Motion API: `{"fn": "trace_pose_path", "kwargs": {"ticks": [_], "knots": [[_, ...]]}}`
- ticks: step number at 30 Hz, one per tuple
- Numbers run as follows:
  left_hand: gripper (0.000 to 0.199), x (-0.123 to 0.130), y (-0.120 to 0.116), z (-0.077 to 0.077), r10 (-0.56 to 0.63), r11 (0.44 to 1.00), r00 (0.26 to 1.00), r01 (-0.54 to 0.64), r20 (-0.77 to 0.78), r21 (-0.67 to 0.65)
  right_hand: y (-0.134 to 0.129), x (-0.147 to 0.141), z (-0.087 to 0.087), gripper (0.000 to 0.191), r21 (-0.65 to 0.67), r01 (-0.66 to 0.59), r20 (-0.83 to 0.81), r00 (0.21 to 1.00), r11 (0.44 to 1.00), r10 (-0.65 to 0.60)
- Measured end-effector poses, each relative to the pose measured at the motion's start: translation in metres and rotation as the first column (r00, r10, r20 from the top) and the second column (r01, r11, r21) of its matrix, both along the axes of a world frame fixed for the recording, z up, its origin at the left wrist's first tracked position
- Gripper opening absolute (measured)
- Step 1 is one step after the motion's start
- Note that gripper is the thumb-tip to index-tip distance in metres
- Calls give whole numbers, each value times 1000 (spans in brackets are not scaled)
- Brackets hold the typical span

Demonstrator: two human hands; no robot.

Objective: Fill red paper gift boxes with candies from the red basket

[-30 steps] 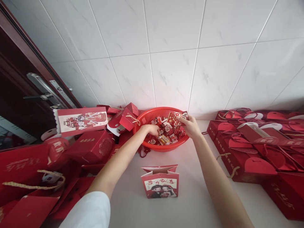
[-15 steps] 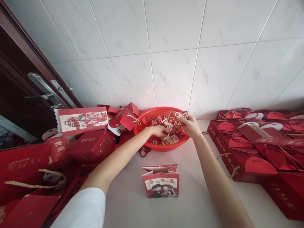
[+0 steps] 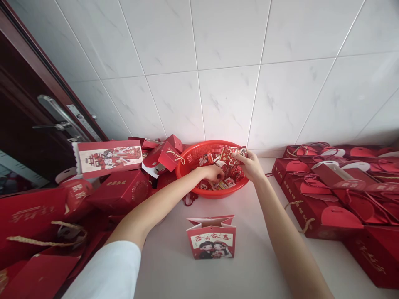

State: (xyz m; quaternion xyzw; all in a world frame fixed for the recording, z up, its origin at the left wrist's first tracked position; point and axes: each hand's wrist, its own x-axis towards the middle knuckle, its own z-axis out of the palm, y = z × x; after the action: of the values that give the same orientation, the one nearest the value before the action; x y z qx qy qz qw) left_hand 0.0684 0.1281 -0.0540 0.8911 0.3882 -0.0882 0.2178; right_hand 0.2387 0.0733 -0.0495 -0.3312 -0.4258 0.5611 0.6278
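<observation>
A red plastic basket (image 3: 217, 195) holds many small wrapped candies (image 3: 230, 182), mostly red, some gold or white. My left hand (image 3: 213, 173) reaches into it, its fingers curled together over the candies; whatever they pinch is hidden. Over the basket's right side, my right hand (image 3: 252, 164) grips red-and-gold patterned packets (image 3: 228, 155) between thumb and fingers. In front of the basket stands a small red paper gift bag (image 3: 212, 241) with a cartoon couple on it, upright and with its top spread apart.
Red gift boxes (image 3: 118, 191) and bags with rope handles are heaped on the left. Rows of red boxes (image 3: 311, 207) line the right side of the white table (image 3: 249, 257). A tiled wall (image 3: 227, 104) rises behind; a dark door with a metal handle (image 3: 52, 112) is at left.
My left hand has shifted slightly to the right within the basket, its fingers now more curled. A yellow-gold candy near its fingertips is now mostly covered. My right hand keeps its place with the packets.
</observation>
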Motion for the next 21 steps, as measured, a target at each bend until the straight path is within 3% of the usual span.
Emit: {"fn": "trace_pose_path", "kwargs": {"ticks": [4,7,11,14,17,21], "knots": [[12,-6,2,7,69,996,995,-73,67,57,-1,-1,1,44,2,-10,-26,1000,1000,10],[9,-13,1,16,169,981,941,-189,294,43,1,1,1,42,6,-27,-60,998,1000,27],[35,-20,-8,25,277,959,691,-240,667,-151,2,7,1,38,-6,-24,-122,992,1000,23],[49,-23,-23,32,334,939,517,-258,788,-228,-1,9,6,36,-18,-34,-209,977,999,30],[50,-24,-40,39,319,930,423,-311,848,-195,-11,5,14,34,8,-80,-233,969,997,79],[44,-22,-61,49,280,938,359,-301,890,-174,-29,-6,26,34,36,-112,-194,974,993,117]]}}
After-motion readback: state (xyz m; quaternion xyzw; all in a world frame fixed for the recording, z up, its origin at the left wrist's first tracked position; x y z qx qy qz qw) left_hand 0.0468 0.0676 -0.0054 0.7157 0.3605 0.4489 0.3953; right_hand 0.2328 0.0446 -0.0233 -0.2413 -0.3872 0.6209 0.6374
